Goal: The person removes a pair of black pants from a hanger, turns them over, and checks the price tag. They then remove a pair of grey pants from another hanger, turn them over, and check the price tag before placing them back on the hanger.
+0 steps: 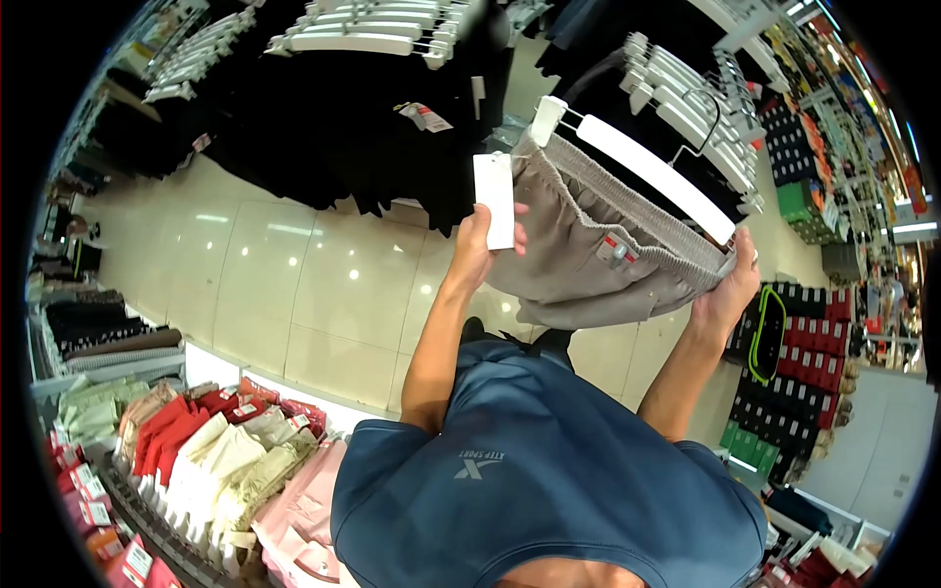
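1. grey shorts (588,265), clipped to a white hanger (647,162), hang in the upper centre-right of the frame, between both hands.
2. left hand (475,250), at centre, is closed on the white tag (494,199), touching the shorts' left edge.
3. right hand (727,289) grips the shorts' right end, fingers curled around the fabric.

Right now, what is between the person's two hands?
In the head view, grey shorts on a white hanger span the stretch: the left hand pinches the white tag, and the right hand grips the far edge.
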Demonstrator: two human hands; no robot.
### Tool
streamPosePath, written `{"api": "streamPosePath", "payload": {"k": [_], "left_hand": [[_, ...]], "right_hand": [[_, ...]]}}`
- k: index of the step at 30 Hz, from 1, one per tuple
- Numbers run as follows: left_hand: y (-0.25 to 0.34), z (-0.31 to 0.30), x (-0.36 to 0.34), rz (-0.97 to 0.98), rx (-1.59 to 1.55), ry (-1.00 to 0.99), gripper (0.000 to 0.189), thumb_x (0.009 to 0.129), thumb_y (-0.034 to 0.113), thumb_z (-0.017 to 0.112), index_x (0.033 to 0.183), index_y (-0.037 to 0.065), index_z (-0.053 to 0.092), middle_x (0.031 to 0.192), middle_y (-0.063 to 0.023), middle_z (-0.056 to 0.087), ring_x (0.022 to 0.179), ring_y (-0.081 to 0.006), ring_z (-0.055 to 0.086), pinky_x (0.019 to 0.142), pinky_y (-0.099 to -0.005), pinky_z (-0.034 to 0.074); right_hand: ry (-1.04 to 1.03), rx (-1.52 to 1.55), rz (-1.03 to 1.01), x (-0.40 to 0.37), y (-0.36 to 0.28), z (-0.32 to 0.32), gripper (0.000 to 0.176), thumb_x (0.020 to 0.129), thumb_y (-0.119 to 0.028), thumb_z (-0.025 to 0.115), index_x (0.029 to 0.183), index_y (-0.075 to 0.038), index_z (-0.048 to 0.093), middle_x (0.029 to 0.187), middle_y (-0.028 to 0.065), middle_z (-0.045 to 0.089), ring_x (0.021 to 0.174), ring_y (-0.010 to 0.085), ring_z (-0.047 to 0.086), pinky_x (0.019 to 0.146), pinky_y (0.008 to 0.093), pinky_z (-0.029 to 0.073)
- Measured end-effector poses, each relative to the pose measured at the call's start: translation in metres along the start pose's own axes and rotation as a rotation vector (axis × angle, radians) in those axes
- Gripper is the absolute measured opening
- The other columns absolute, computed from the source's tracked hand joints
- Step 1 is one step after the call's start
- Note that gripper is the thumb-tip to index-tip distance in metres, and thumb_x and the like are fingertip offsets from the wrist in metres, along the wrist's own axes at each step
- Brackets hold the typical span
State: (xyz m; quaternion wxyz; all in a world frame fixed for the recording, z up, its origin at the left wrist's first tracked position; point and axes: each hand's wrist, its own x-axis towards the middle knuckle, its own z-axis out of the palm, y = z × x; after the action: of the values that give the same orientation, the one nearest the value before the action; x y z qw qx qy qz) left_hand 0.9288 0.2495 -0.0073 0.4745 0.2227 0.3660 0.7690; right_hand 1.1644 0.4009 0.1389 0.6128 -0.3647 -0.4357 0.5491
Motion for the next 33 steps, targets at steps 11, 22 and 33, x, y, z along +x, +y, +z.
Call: {"api": "streamPosePath", "payload": {"k": [11, 22, 33], "left_hand": [[0.011, 0.002, -0.014, 0.024, -0.067, -0.035, 0.084, 0.096, 0.062, 0.005, 0.109, -0.004, 0.056, 0.064, -0.0063, 0.055, 0.058, -0.0164, 0.053, 0.06, -0.0294, 0.046], [-0.001, 0.018, -0.013, 0.071, 0.076, -0.057, 0.065, 0.099, 0.055, 0.026, 0.115, -0.003, 0.052, 0.079, -0.0093, 0.062, 0.07, -0.0171, 0.062, 0.069, -0.0292, 0.049], [-0.011, 0.022, -0.02, 0.123, 0.418, 0.036, 0.058, 0.089, 0.043, 0.063, 0.119, -0.005, 0.049, 0.098, -0.0147, 0.066, 0.086, -0.0179, 0.066, 0.082, -0.0287, 0.05]], "right_hand": [[-0.062, 0.032, 0.017, 0.001, 0.002, 0.003, 0.015, 0.09, -0.018, 0.063, 0.09, -0.003, 0.059, 0.086, 0.0035, 0.061, 0.079, 0.0128, 0.06, 0.071, 0.0277, 0.051], [0.015, 0.038, -0.011, -0.005, -0.006, -0.026, 0.02, 0.089, -0.019, 0.063, 0.09, 0.0, 0.059, 0.086, 0.0055, 0.061, 0.074, 0.0151, 0.061, 0.068, 0.0293, 0.053], [0.089, -0.015, -0.054, -0.006, -0.007, -0.042, 0.02, 0.088, -0.016, 0.063, 0.095, 0.002, 0.061, 0.084, 0.0035, 0.059, 0.077, 0.0119, 0.056, 0.07, 0.0265, 0.049]]}}
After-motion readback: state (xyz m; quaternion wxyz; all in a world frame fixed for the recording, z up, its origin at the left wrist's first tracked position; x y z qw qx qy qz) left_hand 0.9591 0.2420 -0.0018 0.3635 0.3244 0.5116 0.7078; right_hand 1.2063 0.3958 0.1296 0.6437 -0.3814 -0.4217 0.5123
